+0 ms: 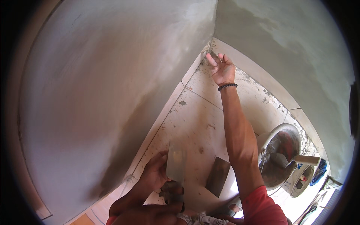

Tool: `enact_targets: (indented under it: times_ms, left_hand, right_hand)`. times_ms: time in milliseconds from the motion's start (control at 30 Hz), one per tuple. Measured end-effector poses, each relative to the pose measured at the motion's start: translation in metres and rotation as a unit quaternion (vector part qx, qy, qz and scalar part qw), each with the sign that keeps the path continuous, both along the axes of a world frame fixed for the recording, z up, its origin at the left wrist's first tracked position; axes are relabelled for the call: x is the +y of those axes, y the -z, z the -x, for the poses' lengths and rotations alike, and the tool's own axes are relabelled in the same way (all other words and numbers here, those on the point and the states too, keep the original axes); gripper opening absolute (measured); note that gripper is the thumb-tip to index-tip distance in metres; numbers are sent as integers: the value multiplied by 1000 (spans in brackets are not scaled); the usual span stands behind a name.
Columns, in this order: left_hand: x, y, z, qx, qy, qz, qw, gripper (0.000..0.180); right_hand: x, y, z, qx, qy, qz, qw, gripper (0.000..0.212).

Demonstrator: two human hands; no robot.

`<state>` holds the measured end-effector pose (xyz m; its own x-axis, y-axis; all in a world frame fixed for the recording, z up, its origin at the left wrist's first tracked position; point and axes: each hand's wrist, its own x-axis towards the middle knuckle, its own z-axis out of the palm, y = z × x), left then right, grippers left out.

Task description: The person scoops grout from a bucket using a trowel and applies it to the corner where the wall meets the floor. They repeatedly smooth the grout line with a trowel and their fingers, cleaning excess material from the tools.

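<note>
My left hand [155, 172] is closed around a flat metal scraper blade [175, 162], low in front of my body. My right arm stretches far ahead, with a dark bead bracelet at the wrist. The palm of my right hand [224, 71] faces up near the floor corner, beside the skirting tiles [245, 60]. Its fingers are bent around something thin and greyish, too small to make out. Between my arms a dark flat rectangular plate [218, 177] lies on the stained tile floor [195, 120].
Grey, patchily coated walls stand at left [93, 82] and right [285, 48], meeting at the far corner. A mortar-smeared bucket [263, 140] with a tool handle [307, 160] across it stands at right. Beside it are a smaller container [303, 182] and blue plastic [319, 172].
</note>
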<state>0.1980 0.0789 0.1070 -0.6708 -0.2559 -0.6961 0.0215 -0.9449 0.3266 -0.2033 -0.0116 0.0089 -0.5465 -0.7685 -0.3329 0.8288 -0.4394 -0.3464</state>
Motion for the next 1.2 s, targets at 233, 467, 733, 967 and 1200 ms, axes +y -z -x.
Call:
enact_targets:
  times_ms: [233,467,733,967,1200]
  left_hand:
    - [-1,4,0,-26,-34,-4,999,42]
    - [-5,-6,1,-26,-50,-3,998,35]
    - [-7,-7,1,-46,-59,8,997,33]
    - [-8,-9,3,-51,-62,19,997,30]
    - [-6,-7,4,-68,-69,17,995,30]
  right_hand:
    - [-15,16,13,35,13,-7,999,23]
    - [-27,5,14,74,14,-39,996,40]
    - [-29,2,20,230,-30,-51,971,57]
    - [-31,-8,-7,442,-36,-174,879,53]
    - [-28,4,-25,497,9,-221,839,40]
